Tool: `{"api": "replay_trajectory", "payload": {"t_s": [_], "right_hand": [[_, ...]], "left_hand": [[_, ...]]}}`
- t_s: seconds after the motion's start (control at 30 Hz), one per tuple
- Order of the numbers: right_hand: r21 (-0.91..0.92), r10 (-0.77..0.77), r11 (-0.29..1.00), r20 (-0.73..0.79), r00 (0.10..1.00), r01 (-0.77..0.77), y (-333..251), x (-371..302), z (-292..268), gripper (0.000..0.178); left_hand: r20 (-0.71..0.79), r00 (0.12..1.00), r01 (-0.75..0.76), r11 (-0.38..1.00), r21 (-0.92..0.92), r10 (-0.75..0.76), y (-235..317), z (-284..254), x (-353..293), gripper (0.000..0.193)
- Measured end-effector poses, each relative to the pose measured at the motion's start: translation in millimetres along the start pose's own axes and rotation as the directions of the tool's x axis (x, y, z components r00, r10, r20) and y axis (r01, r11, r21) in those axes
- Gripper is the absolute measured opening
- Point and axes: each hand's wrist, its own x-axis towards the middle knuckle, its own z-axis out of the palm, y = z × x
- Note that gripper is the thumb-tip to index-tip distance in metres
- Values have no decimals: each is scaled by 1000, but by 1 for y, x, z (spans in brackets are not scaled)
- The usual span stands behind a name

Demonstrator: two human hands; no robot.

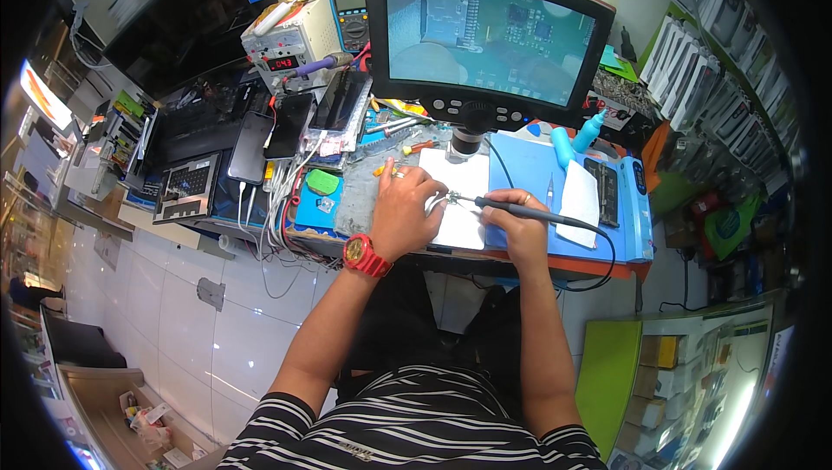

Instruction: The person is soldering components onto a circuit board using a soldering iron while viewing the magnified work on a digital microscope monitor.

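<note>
My right hand (520,229) grips a soldering iron (516,208) like a pen, its tip pointing left over a small board (452,199) under the microscope lens (466,144). My left hand (404,212), with a red watch (365,255) on its wrist, rests beside the board with fingers bent toward it. A thin pale piece (436,203) shows at those fingertips; its kind is unclear. Under the board lies a white sheet (464,231). The microscope screen (490,41) shows a green circuit board with a metal connector, enlarged.
At the right, a blue mat (520,162) carries tweezers (550,191), a white cloth (579,204) and turquoise bottles (589,130). The iron's black cord loops over the mat's front. Phones (251,147), cables, a multimeter (351,21) and a power supply (290,41) crowd the left.
</note>
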Motion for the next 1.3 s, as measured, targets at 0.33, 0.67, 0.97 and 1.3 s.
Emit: {"api": "replay_trajectory", "payload": {"t_s": [0.33, 0.67, 0.97, 1.3], "right_hand": [[12, 13, 1000, 21, 1000, -14, 0, 2, -1, 22], [88, 46, 995, 31, 998, -49, -3, 4, -2, 22], [9, 46, 999, 25, 999, -46, -5, 5, -1, 23], [4, 59, 998, 51, 997, -59, -5, 8, -3, 22]], "left_hand": [[-10, 1000, -7, 1000, -1, 7, 0, 0, 0, 15], [-18, 1000, -4, 1000, -6, 4, -1, 2, -1, 14], [-11, 1000, 0, 1000, -3, 0, -1, 1, -1, 14], [1, 1000, 9, 1000, -21, -9, 0, 1, -1, 15]]}}
